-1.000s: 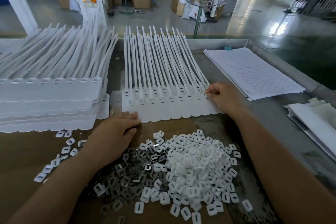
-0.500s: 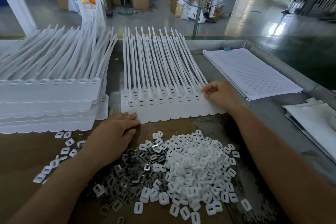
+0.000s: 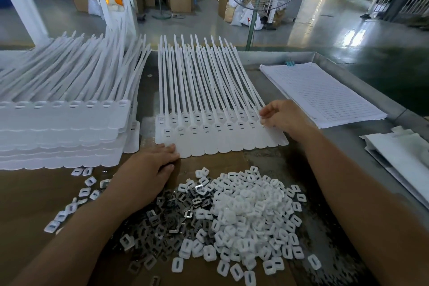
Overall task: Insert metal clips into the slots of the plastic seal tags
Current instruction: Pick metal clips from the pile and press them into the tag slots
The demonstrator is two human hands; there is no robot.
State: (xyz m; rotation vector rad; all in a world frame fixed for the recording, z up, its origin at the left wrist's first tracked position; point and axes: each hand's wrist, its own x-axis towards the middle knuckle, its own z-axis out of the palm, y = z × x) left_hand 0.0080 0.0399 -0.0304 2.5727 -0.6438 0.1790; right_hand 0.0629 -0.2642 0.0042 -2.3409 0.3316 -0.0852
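Observation:
A row of white plastic seal tags lies flat in the middle of the table, their long tails pointing away from me. My left hand rests palm down at the row's near left corner, fingertips touching the tags' edge. My right hand is at the row's right end, thumb and fingers pinched at the last tag's slot; whether a clip is between them is hidden. In front of me lie a pile of dark metal clips and a pile of white plastic caps.
A tall stack of white seal tags fills the left side. A pad of lined paper and more papers lie at the right. The metal table rim runs along the back. Loose caps are scattered at the left.
My right hand has shifted slightly left along the row's right end. My left hand has stayed at the near left corner.

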